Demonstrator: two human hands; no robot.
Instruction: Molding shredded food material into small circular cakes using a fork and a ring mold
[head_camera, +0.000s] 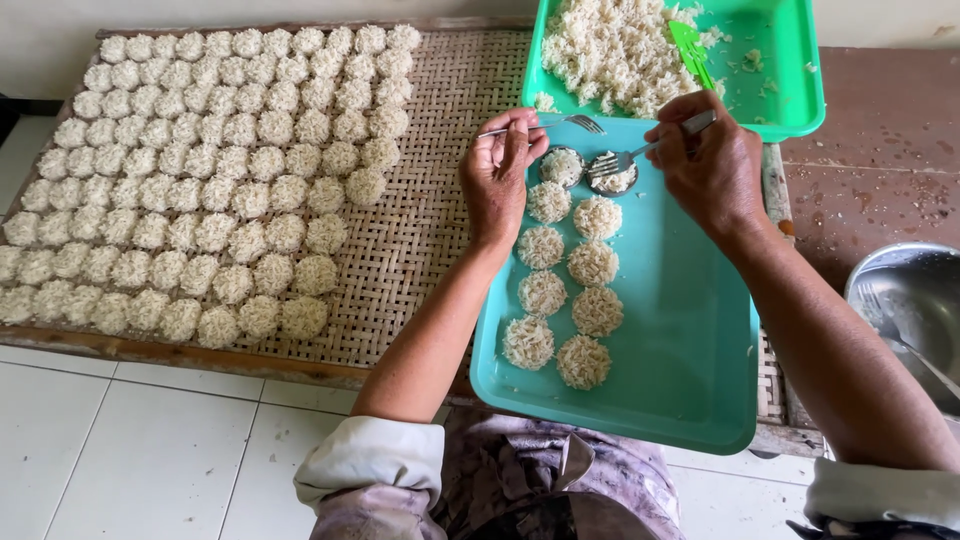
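Head view: two forks shaping a noodle cake in a small round mould.

The right hand (712, 165) has its fingers clamped on a fork (640, 150) whose long axis runs toward the left, prongs in the mould (612, 174) at the teal tray's (690, 330) far end; the left hand (498, 170) pinches another fork (560, 123), prongs pointing right. The cakes (560, 280) look light, loose and crumbly, probably best lifted from underneath.
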